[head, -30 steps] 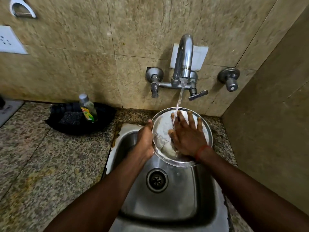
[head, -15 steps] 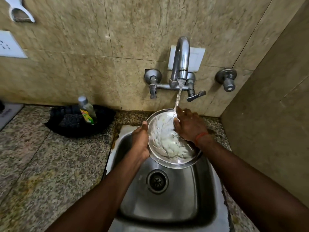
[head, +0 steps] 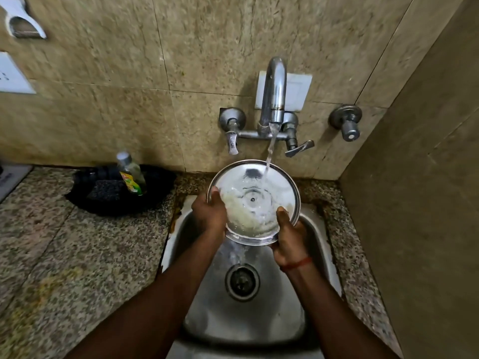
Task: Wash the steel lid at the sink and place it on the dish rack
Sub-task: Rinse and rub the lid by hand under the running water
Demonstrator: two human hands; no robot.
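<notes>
The steel lid (head: 255, 200) is held over the sink (head: 318, 244), tilted under the tap (head: 272, 99), with its inner face turned up toward the camera. A stream of water (head: 268, 156) from the tap strikes the lid just past its centre, on the side nearer the tap, and runs off the lower edge toward the drain (head: 242, 281) below. Whitish soap foam clings to the lower part of the lid, on the side away from the tap.

The left hand (head: 210, 213) is closed on the lid's left rim, thumb over the edge. The right hand (head: 287, 237) is closed on the lower right rim, thumb pressed on the inner face, fingers hidden beneath.

The step in hand looks like rinsing. Since foam remains, the next move likely calls for turning the lid so the stream sweeps the soapy part, keeping a firm grip on the wet rim. No dish rack is in view. A soap bottle (head: 129, 173) stands well left of the tap.
</notes>
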